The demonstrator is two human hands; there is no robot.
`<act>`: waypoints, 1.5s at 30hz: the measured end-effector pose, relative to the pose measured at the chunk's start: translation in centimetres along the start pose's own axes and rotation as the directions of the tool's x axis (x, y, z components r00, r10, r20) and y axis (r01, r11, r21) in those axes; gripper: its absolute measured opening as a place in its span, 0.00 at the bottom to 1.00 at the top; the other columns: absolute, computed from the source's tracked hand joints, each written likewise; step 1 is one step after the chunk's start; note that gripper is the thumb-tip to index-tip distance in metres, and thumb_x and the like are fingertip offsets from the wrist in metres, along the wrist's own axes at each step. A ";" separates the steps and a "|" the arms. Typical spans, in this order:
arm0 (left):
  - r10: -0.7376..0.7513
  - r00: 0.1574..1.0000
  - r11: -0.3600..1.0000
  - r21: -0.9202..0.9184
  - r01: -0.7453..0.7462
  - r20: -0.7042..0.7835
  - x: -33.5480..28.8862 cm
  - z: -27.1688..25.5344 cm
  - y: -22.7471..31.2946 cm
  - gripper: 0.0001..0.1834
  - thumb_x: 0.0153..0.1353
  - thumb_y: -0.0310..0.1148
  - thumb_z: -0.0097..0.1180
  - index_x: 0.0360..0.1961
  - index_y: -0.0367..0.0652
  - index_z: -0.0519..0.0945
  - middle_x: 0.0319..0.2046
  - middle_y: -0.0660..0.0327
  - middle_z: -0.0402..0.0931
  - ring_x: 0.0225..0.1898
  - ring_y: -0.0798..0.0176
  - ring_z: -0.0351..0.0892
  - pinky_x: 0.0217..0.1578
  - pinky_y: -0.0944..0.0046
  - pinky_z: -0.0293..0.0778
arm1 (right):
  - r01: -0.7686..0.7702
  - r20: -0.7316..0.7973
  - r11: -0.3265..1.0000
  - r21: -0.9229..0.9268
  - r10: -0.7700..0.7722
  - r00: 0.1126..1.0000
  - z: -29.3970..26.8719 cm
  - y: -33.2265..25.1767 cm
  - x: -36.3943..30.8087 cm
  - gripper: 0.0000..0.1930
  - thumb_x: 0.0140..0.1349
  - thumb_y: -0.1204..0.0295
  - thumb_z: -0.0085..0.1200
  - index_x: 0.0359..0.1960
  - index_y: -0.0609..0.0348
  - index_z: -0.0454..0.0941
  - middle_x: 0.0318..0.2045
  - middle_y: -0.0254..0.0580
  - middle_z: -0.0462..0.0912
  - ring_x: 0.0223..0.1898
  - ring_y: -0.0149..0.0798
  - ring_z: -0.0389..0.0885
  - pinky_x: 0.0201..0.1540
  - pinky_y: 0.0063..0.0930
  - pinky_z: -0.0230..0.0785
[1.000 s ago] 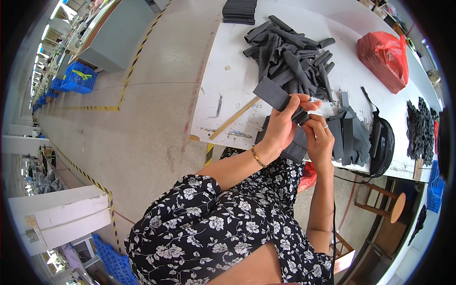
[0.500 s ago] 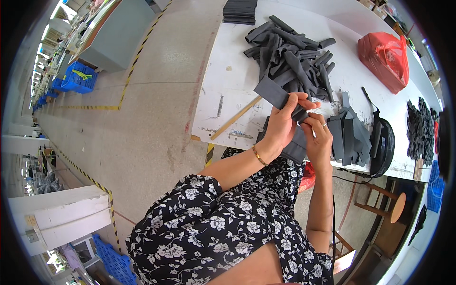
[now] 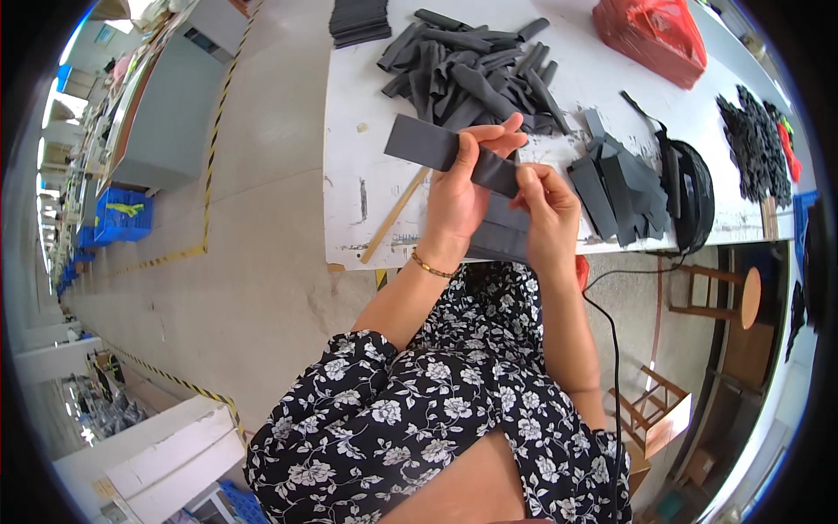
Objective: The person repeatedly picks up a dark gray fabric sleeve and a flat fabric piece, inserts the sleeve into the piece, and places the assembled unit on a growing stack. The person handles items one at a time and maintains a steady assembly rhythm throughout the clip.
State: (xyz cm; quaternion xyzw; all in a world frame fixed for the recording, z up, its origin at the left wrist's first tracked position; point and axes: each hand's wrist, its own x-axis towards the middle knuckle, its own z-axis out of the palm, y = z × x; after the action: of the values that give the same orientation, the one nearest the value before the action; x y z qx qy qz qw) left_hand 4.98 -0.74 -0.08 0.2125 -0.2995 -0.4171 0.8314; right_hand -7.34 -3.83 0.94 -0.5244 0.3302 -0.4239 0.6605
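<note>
A flat dark grey fabric strip [image 3: 410, 142] stretches between my two hands above the near edge of the white table [image 3: 349, 188]. My left hand [image 3: 463, 188] is closed on its middle, thumb on top, with the other fingers behind it. At the strip's right end my right hand [image 3: 550, 210] pinches it between thumb and fingers. Under my hands lies a stack of grey fabric pieces [image 3: 502, 229], partly hidden by them. Beyond is a loose heap of folded, tube-like grey strips [image 3: 471, 79]. Flat grey pieces [image 3: 621, 192] lie fanned out to the right.
A wooden stick [image 3: 394, 217] lies left of my hands. A neat stack of dark strips [image 3: 360, 22] sits at the far left. Rightward are a black bag [image 3: 691, 188] with a strap, a red plastic bag [image 3: 650, 35] and a dark bundle [image 3: 752, 148]. Wooden stools [image 3: 650, 410] stand below right.
The view has shifted, so the table sits further left and up. The strip, bunched between my hands before, is now drawn out flat, with my right hand at its right end.
</note>
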 end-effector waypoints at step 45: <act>0.332 0.913 0.395 0.914 0.096 -0.239 2.8 -9.6 -1.4 0.07 0.58 0.31 0.65 0.35 0.39 0.84 0.31 0.63 0.82 0.31 0.71 0.77 0.35 0.70 0.72 | -0.032 -0.213 0.468 -0.883 -0.340 0.916 -13.3 6.0 -0.1 0.17 0.59 0.67 0.64 0.47 0.60 0.80 0.35 0.43 0.79 0.30 0.39 0.77 0.34 0.33 0.70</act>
State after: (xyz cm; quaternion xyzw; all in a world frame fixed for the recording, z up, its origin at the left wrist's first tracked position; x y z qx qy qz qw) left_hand 12.00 -2.85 -6.99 0.6859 -0.3229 -0.0733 0.6480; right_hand -17.82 -8.71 -8.01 -0.7269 0.5643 -0.3438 0.1872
